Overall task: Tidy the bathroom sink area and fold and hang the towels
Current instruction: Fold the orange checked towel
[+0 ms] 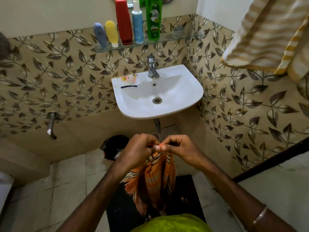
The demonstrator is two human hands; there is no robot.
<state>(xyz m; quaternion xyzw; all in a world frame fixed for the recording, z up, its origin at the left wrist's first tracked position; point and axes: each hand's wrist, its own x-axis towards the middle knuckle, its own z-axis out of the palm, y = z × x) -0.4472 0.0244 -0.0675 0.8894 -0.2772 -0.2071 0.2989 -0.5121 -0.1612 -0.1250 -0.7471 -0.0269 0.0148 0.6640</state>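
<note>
Bottles on the glass shelf [180,38] look lined up, but small sachets [129,79] sit on the sink [184,91] rim's left side, so tidying isn't finished imo. Left hand [138,150] and right hand [180,149] both pinch the orange striped towel [155,180] at its top edge, unfolded, hanging down. Striped yellow towel [264,34] hangs top right already.
</note>
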